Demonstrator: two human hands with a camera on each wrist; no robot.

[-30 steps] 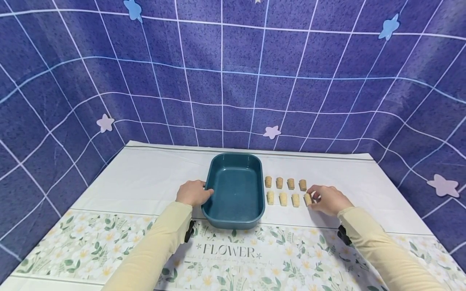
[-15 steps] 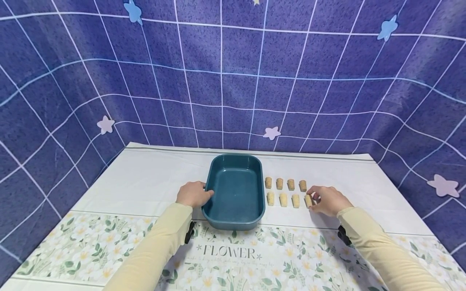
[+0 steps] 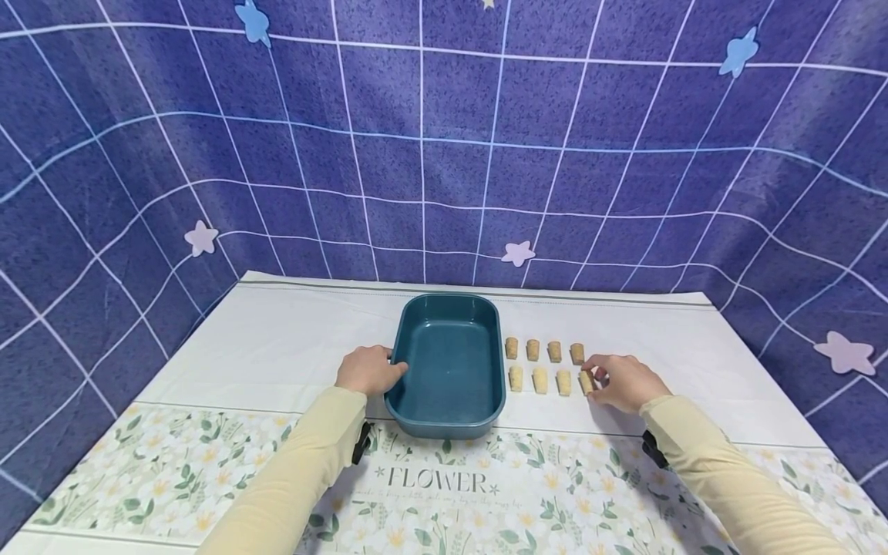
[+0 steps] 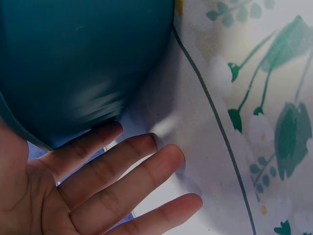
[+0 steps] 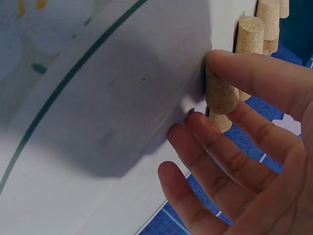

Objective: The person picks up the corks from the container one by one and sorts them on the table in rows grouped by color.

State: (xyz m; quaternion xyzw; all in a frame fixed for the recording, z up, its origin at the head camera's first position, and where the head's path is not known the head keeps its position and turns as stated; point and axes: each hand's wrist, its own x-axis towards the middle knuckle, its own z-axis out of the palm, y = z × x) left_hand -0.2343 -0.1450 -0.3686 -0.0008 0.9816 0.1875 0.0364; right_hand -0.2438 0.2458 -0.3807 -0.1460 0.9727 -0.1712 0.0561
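Note:
A deep teal rectangular dish (image 3: 447,370) stands on the table in the head view. At its left side, my left hand (image 3: 368,370) holds the rim, thumb over the inside. In the left wrist view the index finger lies along the dish's outer wall (image 4: 93,63), while the other fingers (image 4: 137,178) stretch out loosely below. My right hand (image 3: 627,383) pinches a cork stopper (image 5: 222,90) between thumb and index finger, at the right end of the nearer row. Its other fingers are spread apart. That cork leans slightly compared with its neighbours.
Right of the dish, several darker corks (image 3: 533,350) form the far row and paler corks (image 3: 539,381) the nearer row. A flower-printed cloth band (image 3: 444,486) runs along the front. A purple grid-patterned curtain (image 3: 444,185) closes off the back and sides.
Over the last half second the right hand has shifted very slightly left and the pinched cork has turned a little. The left hand and the dish have stayed put.

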